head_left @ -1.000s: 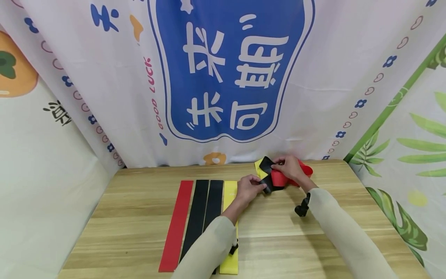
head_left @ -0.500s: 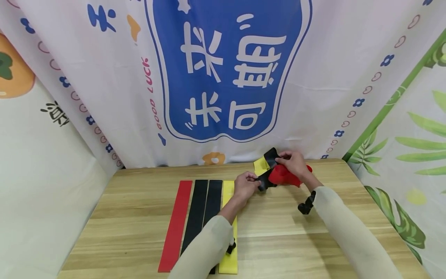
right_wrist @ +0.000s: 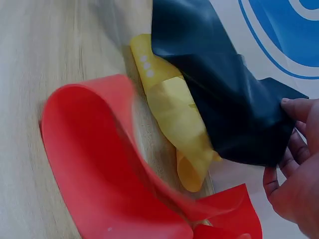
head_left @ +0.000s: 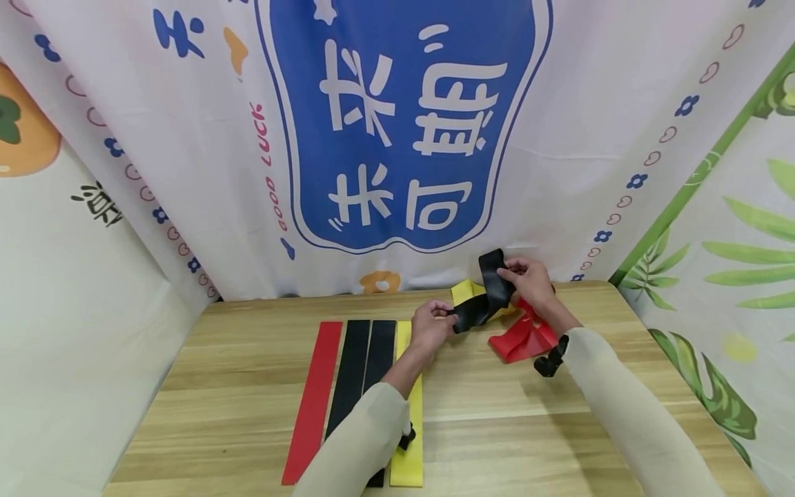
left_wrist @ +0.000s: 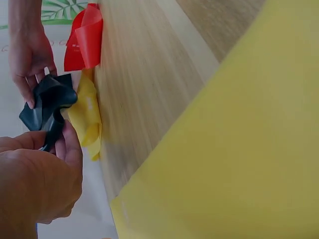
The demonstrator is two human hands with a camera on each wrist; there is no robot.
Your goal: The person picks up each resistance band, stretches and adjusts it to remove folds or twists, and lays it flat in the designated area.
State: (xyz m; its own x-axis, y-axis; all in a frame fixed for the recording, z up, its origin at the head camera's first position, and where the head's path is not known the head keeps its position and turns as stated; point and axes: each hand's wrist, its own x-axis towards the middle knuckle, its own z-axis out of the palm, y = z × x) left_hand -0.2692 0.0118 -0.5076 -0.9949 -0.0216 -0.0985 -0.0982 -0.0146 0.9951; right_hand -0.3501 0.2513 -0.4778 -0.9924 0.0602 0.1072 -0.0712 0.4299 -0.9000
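Observation:
A black elastic band [head_left: 491, 290] is stretched loosely between both hands near the table's back edge. My left hand [head_left: 431, 324] pinches its left end between thumb and fingers. At the other end, my right hand [head_left: 529, 279] pinches the band near its raised tip. In the right wrist view the black band [right_wrist: 224, 104] hangs folded and twisted above a crumpled yellow band [right_wrist: 174, 107]. A looped red band [right_wrist: 114, 164] lies on the table beside the yellow one, below my right hand. The left wrist view shows both hands on the black band [left_wrist: 47, 102].
Left of the hands, a red strip [head_left: 313, 400], two black strips [head_left: 350, 373] and a yellow strip [head_left: 406, 469] lie flat side by side on the wooden table [head_left: 217, 386]. A printed curtain [head_left: 559, 172] hangs right behind the table's back edge.
The right hand has lifted its end of the black band up, pulling it free of the red band. The red band has dropped toward the front. The left hand has shifted slightly left.

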